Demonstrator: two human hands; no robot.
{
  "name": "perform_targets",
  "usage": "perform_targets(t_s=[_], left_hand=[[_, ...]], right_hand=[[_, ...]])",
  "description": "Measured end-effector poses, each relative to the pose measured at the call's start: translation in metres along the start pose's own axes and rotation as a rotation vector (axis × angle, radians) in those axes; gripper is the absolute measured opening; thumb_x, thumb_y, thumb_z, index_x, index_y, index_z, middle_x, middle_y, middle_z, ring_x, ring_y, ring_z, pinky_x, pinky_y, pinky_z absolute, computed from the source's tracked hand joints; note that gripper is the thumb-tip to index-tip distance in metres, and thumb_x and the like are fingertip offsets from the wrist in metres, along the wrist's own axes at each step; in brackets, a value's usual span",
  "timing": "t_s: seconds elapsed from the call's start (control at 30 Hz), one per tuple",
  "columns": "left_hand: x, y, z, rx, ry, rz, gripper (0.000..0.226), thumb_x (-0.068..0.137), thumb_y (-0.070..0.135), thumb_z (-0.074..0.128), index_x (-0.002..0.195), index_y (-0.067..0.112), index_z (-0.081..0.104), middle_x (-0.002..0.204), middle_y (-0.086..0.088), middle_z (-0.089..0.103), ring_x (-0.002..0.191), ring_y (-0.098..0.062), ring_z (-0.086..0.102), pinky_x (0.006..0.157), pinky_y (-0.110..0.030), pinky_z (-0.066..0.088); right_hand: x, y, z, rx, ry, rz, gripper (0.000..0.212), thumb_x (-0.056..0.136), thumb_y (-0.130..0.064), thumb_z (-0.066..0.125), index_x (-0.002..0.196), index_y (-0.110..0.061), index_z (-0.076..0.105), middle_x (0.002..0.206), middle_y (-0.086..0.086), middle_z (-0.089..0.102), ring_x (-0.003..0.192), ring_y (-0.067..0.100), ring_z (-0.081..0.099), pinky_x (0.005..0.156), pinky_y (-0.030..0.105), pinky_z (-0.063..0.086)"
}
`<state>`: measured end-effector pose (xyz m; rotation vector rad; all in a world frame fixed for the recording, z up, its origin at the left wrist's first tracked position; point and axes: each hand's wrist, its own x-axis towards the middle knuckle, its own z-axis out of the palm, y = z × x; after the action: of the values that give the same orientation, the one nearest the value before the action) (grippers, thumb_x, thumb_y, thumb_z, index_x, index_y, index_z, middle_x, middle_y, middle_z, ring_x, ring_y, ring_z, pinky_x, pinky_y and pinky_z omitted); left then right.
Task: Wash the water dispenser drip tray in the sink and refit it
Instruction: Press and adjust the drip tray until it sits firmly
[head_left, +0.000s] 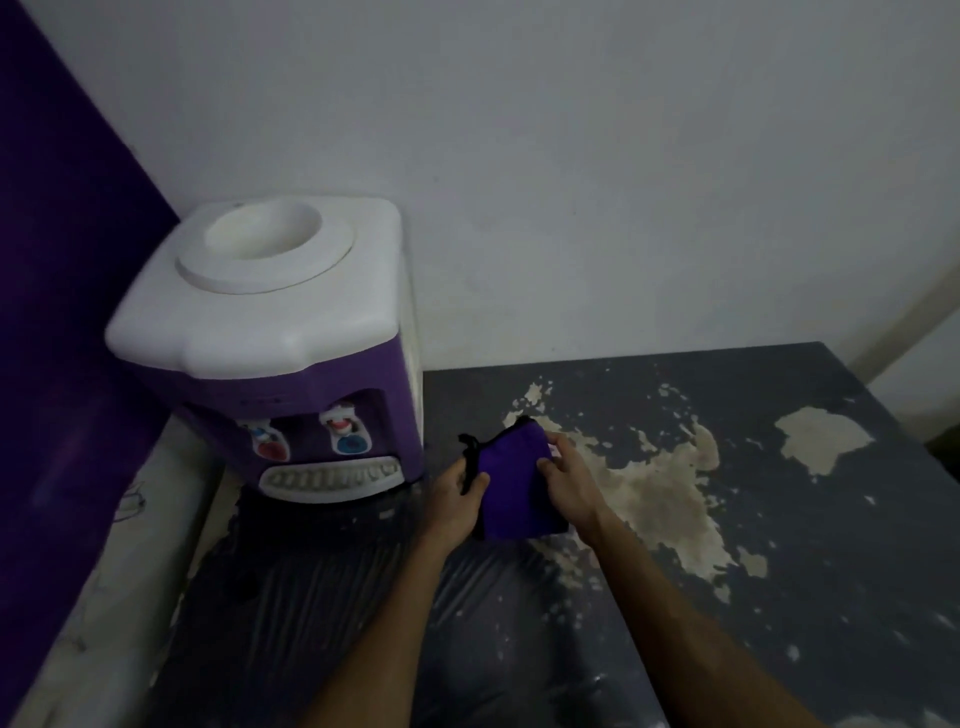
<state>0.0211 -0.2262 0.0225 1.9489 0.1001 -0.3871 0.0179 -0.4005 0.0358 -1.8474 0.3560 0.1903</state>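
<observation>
A white and purple water dispenser (270, 353) stands at the table's back left corner, with no bottle on top. Its white slotted drip tray (330, 480) sits fitted at the base, under the red tap (270, 441) and the blue tap (349, 434). To the right of the dispenser, both hands hold a purple cloth (511, 483) with a black edge just above the table. My left hand (460, 499) grips its left side by the black edge. My right hand (569, 480) pinches its right side.
The dark grey table (779, 545) has large patches of peeled, pale surface in the middle and back right. A purple panel (62, 364) rises on the left, with a pale ledge below it. A white wall stands behind.
</observation>
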Motion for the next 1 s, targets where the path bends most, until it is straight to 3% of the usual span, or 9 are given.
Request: perform_targets(t_s=[0.1,0.37,0.47,0.57,0.67,0.77,0.9,1.0], left_hand=[[0.013,0.010,0.023,-0.033,0.008,0.016,0.044,0.096,0.036,0.053,0.138,0.022,0.050,0.135,0.000,0.058,0.122,-0.016,0.055,0.102,-0.043,0.048],[0.053,0.033,0.057,-0.021,0.038,0.023,0.047,0.100,0.026,0.049,0.146,0.021,0.041,0.141,0.002,0.051,0.129,-0.019,0.049,0.106,-0.035,0.043],[0.066,0.035,0.062,-0.021,0.024,-0.012,0.054,0.100,0.020,0.050,0.150,0.024,0.032,0.143,-0.002,0.050,0.126,-0.020,0.051,0.098,-0.030,0.048],[0.075,0.038,0.067,0.007,-0.008,-0.066,0.064,0.099,0.018,0.052,0.153,0.028,0.020,0.133,-0.007,0.055,0.116,-0.021,0.058,0.084,-0.026,0.054],[0.082,0.039,0.074,0.059,-0.054,-0.088,0.068,0.098,0.016,0.053,0.154,0.026,0.017,0.143,-0.003,0.045,0.130,-0.023,0.048,0.103,-0.038,0.047],[0.088,0.027,0.082,0.162,-0.153,-0.096,0.063,0.096,0.021,0.056,0.151,0.028,0.026,0.149,-0.005,0.043,0.131,-0.022,0.047,0.108,-0.044,0.042],[0.081,0.028,0.087,0.221,-0.152,-0.122,0.061,0.097,0.021,0.054,0.151,0.018,0.027,0.151,-0.007,0.039,0.136,-0.022,0.041,0.110,-0.028,0.033],[0.077,0.029,0.089,0.229,-0.171,-0.153,0.058,0.097,0.019,0.054,0.150,0.012,0.029,0.148,-0.007,0.043,0.134,-0.021,0.043,0.102,-0.023,0.034]], right_hand=[[0.014,0.003,-0.024,0.021,-0.008,0.009,0.033,0.105,-0.010,0.038,0.132,-0.026,0.046,0.108,0.005,0.068,0.094,0.024,0.068,0.088,0.043,0.057],[0.053,0.020,-0.057,0.016,-0.018,0.041,0.039,0.105,-0.014,0.037,0.141,-0.030,0.040,0.110,0.006,0.069,0.093,0.026,0.070,0.086,0.050,0.058],[0.073,0.026,-0.064,0.010,-0.027,0.027,0.044,0.105,-0.012,0.038,0.145,-0.030,0.037,0.116,0.006,0.067,0.099,0.026,0.069,0.089,0.050,0.057],[0.098,0.039,-0.069,-0.031,-0.036,-0.003,0.053,0.103,-0.013,0.038,0.149,-0.038,0.031,0.136,0.007,0.058,0.113,0.027,0.063,0.096,0.051,0.053],[0.106,0.032,-0.074,-0.115,-0.061,0.006,0.059,0.103,-0.008,0.039,0.156,-0.031,0.024,0.148,0.009,0.048,0.125,0.027,0.055,0.106,0.039,0.046],[0.108,0.029,-0.078,-0.273,-0.129,0.118,0.064,0.102,-0.006,0.041,0.159,-0.024,0.017,0.147,0.014,0.047,0.123,0.029,0.055,0.091,0.027,0.044],[0.109,0.040,-0.076,-0.477,-0.153,0.187,0.067,0.097,-0.012,0.050,0.157,-0.023,0.020,0.153,0.020,0.039,0.137,0.038,0.041,0.107,0.041,0.043],[0.104,0.041,-0.077,-0.550,-0.157,0.233,0.067,0.098,-0.013,0.045,0.158,-0.024,0.016,0.151,0.022,0.040,0.129,0.039,0.049,0.104,0.043,0.043]])
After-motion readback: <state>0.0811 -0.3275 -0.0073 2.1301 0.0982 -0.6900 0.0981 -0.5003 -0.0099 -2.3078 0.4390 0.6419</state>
